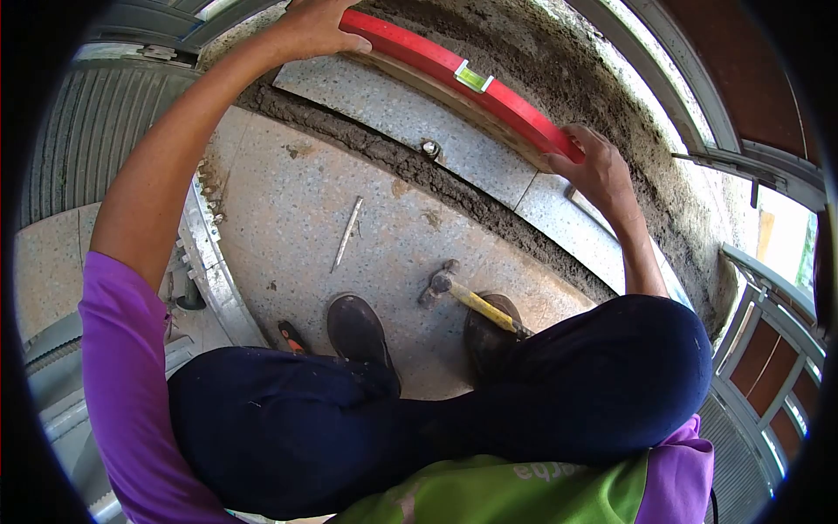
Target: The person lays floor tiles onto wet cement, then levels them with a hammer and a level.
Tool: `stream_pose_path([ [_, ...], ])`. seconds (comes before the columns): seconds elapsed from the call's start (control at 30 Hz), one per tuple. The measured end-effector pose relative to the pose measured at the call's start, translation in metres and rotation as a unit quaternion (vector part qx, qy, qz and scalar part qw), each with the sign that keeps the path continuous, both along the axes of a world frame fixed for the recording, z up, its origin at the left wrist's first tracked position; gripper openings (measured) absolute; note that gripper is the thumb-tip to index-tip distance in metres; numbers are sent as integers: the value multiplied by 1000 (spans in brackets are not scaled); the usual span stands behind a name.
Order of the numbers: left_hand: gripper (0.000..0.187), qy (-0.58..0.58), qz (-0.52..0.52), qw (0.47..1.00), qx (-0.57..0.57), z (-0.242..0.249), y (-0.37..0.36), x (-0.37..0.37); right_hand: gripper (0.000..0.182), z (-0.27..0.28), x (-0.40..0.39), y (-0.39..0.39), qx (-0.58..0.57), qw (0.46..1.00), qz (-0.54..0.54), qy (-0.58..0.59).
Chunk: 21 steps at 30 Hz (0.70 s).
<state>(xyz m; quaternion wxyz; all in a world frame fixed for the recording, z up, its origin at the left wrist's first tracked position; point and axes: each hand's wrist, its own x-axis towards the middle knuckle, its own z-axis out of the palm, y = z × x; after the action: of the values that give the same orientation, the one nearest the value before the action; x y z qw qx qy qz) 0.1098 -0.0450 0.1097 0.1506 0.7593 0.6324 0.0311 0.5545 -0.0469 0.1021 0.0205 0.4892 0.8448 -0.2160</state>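
Note:
A red spirit level (pixel 417 51) with a yellow-green vial (pixel 473 77) lies along a wooden strip (pixel 436 90) over the speckled tiles. Grasping its left end is my left hand (pixel 319 31), thumb on the near side and the other fingers partly hidden. My right hand (pixel 599 164) grips the opposite end, fingers curled over the top. Beneath the level runs a row of tiles (pixel 371 96), with a small round metal piece (pixel 430 149) on one of them. A band of wet mortar (pixel 384 151) borders the row on my side.
A hammer (pixel 441 284) with a yellow handle rests by my right shoe. On the speckled floor (pixel 288 210) lies a thin pale stick (pixel 346 234). An orange-and-black tool handle (pixel 291 336) is near my left shoe. Rough mortar (pixel 559 83) lies beyond the level; metal frames stand around.

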Motion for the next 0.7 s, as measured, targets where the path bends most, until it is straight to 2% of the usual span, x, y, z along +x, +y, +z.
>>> stream_pose_path([
  [0.47, 85, -19, 10, 1000, -14, 7, -7, 3, 44, -11, -29, 5, 14, 999, 28, 35],
  [0.7, 83, 36, -2, 999, 1, 21, -12, 15, 31, -36, -55, 12, 61, 992, 60, 98],
])
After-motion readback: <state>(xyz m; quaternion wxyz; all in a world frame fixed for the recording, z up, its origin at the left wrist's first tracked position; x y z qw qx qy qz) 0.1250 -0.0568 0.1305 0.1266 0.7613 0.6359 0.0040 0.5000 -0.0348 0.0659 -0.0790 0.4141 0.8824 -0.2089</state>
